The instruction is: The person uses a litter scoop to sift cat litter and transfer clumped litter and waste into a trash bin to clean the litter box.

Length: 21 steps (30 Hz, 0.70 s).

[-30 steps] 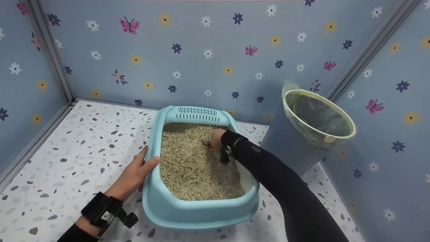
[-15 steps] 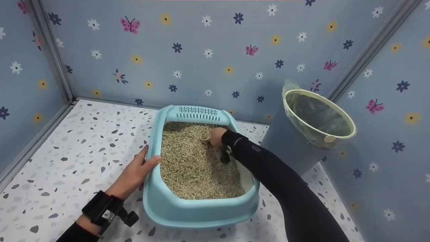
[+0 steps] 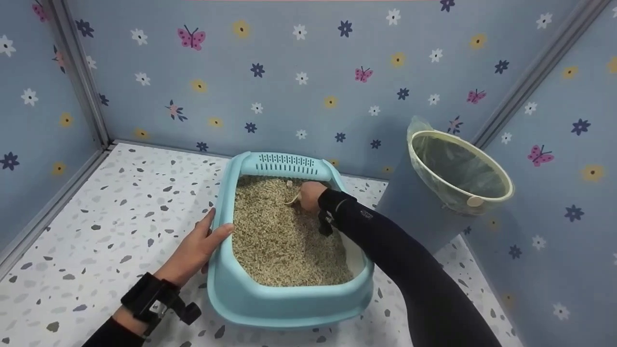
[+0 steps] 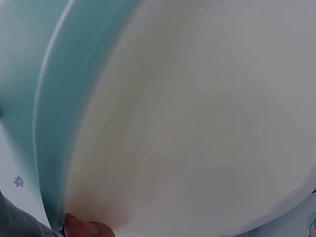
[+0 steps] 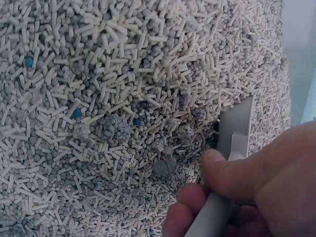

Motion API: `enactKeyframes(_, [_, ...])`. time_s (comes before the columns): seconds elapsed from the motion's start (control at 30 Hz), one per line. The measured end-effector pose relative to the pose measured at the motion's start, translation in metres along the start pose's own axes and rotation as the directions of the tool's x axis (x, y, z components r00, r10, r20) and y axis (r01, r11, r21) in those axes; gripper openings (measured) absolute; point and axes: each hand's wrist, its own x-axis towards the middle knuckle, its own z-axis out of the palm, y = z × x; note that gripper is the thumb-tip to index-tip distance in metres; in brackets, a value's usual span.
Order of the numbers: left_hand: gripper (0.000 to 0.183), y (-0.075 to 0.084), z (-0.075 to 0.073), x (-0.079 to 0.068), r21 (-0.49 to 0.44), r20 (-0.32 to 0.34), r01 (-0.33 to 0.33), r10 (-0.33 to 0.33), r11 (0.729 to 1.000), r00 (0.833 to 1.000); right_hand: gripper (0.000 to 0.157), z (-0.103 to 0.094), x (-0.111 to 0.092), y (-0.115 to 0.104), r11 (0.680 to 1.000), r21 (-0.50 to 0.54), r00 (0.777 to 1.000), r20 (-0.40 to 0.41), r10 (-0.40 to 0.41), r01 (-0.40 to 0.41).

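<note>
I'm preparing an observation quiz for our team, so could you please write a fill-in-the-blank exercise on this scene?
1. The right hand grips the scoop by its ____.
2. The ____ hand grips the blue litter box.
3. In the head view, the bin stands to the ____ of the litter box.
4. The pink winged insects printed on the wall are ____.

Missing words: handle; left; right; butterflies.

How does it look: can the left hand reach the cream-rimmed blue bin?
Probably not: the light-blue plastic tray and black-sleeved right arm lie between the left hand and bin.
</note>
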Motion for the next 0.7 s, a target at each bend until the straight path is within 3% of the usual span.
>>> enactKeyframes(0.27, [0.094, -0.001, 0.001, -0.001, 0.017, -0.013, -0.004, 0.004, 1.000, 1.000, 0.038, 0.000, 0.005, 0.004, 0.995, 0.095, 0.999, -0.044, -0.011, 0.015])
enactKeyframes(0.4, [0.097, -0.002, 0.002, -0.001, 0.013, -0.012, 0.011, -0.011, 1.000, 1.000, 0.017, 0.002, 0.009, 0.007, 0.995, 0.094, 0.997, -0.078, -0.008, 0.015])
enactKeyframes(0.47, [0.097, -0.001, 0.002, -0.001, 0.013, -0.011, 0.014, -0.014, 1.000, 1.000, 0.005, 0.003, 0.010, 0.008, 0.999, 0.043, 0.995, -0.095, -0.020, 0.024])
enactKeyframes(0.7, [0.096, 0.000, 0.000, 0.000, 0.021, -0.021, 0.010, -0.010, 1.000, 1.000, 0.027, 0.006, 0.006, 0.007, 0.992, -0.088, 0.986, -0.131, -0.100, 0.089])
